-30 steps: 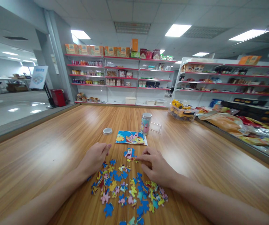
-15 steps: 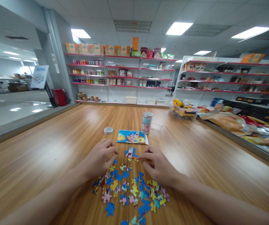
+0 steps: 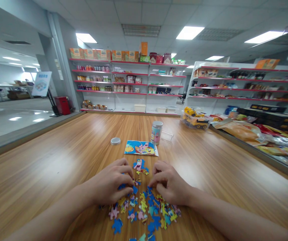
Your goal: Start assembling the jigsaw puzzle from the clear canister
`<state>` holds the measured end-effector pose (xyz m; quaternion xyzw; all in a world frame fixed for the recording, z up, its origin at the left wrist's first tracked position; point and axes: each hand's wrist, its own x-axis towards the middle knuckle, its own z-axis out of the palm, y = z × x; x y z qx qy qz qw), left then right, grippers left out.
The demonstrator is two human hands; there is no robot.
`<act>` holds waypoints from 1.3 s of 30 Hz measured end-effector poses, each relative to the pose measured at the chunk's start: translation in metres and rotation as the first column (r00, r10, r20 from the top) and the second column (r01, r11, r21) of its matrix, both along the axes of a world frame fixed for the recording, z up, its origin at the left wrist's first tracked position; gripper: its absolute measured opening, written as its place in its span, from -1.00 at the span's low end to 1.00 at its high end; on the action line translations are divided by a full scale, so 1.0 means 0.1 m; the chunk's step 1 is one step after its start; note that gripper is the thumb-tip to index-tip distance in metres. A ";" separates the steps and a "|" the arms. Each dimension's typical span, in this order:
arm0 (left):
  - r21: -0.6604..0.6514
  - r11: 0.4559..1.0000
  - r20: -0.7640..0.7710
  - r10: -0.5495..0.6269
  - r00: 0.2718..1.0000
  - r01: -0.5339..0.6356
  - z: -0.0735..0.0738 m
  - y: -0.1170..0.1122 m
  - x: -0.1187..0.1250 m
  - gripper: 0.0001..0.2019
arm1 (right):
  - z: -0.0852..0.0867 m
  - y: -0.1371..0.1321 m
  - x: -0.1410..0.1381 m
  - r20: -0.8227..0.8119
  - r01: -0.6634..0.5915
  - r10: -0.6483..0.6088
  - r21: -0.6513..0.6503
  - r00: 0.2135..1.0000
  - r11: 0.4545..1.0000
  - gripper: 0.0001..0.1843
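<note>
Over the left of the loose puzzle pieces is my left hand, its fingers curved and its thumb apart; a blue piece lies at its fingertips. My right hand is bent over the right side, index fingertip at a blue piece, thumb held apart. Neither hand visibly grips a piece. A small joined section with a pink figure lies between and beyond the hands. Behind it is the printed picture card. Some pieces are hidden beneath my hands.
A cartoon-printed can stands at the card's right corner, with a clear frame-like object beside it. A round lid lies left. Farther back right sits a clear bin of yellow toy trucks. Snack packets line the right edge.
My left hand has moved right and nearer over the loose pieces. My right hand has drawn back from the joined section to the blue pieces.
</note>
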<state>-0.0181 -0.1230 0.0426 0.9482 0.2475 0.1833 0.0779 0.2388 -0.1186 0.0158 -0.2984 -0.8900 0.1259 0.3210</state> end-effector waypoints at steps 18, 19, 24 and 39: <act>0.212 0.961 0.058 0.170 0.984 -0.179 -0.12 0.12 -0.02 -0.76 | 0.02 -0.01 0.00 -0.001 0.006 -0.006 -0.005 1.000 1.000 -0.64; 0.187 0.957 0.068 0.213 0.975 -0.222 -0.13 0.13 -0.03 -0.78 | 0.02 -0.01 0.00 -0.001 0.007 -0.007 -0.004 1.000 1.000 -0.65; 0.087 0.942 0.051 0.321 0.946 -0.324 -0.12 0.13 -0.07 -0.58 | -0.02 0.03 0.00 -0.036 0.091 -0.091 -0.010 0.995 0.996 -0.68; 0.073 0.972 0.114 0.212 0.970 -0.221 -0.26 0.21 -0.12 -0.42 | -0.05 0.10 0.00 -0.107 0.303 -0.316 -0.122 0.943 0.945 -0.72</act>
